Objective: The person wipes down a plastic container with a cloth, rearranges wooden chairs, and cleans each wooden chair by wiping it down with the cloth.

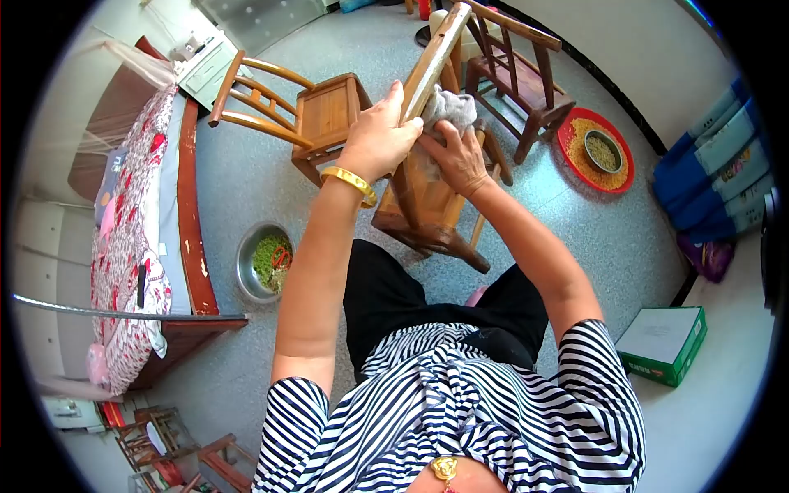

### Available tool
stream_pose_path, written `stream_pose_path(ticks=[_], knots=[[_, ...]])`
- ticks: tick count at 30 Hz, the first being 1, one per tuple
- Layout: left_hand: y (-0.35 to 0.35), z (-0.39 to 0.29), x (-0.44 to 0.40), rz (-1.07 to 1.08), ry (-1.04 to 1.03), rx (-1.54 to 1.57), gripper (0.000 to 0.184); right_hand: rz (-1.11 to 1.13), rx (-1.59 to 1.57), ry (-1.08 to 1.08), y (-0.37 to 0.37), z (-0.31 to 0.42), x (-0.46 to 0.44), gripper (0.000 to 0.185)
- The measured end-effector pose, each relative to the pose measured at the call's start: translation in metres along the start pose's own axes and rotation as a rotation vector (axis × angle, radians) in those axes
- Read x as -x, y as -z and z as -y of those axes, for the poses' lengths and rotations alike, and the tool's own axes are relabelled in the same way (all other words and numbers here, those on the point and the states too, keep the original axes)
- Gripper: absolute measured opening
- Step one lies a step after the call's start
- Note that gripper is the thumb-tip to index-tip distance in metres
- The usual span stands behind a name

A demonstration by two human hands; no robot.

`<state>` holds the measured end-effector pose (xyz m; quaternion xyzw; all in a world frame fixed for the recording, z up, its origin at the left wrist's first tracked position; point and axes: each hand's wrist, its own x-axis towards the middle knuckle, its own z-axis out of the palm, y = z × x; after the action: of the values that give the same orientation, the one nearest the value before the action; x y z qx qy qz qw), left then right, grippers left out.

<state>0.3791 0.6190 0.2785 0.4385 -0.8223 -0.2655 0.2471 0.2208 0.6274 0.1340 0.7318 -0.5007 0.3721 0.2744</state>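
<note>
A wooden chair [427,203] stands tilted in front of my knees, its worn back rail rising toward the top of the view. My left hand [380,140] is wrapped round that rail, and a yellow bangle circles the wrist. On the rail's other side, my right hand [460,162] presses a crumpled grey cloth [451,110] against the wood. Its fingers are bent over the cloth and partly hide it. Just left of my left hand is a second wooden chair [327,111].
Another wooden chair [538,82] stands at the upper right, near a red tray [629,171] of yellow grains with a metal bowl in it. A steel basin [243,271] on the floor holds greens and red-handled scissors. A bed [136,238] lies left; a green-sided box [684,349] sits right.
</note>
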Motion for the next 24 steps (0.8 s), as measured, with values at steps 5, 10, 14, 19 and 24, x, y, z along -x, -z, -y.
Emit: stream_pose_path(ticks=[5,10,14,19,24], knots=[[0.005,-0.001,-0.011,-0.054,0.041,-0.253,0.078,0.106,0.031,0.015,-0.018,0.003,0.045,0.024],[0.026,0.009,-0.01,0.039,0.187,-0.5,0.088,0.382,-0.031,-0.045,-0.04,0.011,0.096,0.02],[0.033,0.022,-0.014,0.04,0.214,-0.512,0.08,0.544,-0.283,-0.418,-0.043,0.027,0.096,0.022],[0.04,0.047,-0.018,0.005,0.17,-0.412,0.073,0.514,-0.871,-0.567,-0.016,0.034,0.046,0.039],[0.047,0.066,-0.025,0.086,0.134,-0.325,0.091,0.098,-0.915,-0.021,0.051,0.066,-0.043,0.042]])
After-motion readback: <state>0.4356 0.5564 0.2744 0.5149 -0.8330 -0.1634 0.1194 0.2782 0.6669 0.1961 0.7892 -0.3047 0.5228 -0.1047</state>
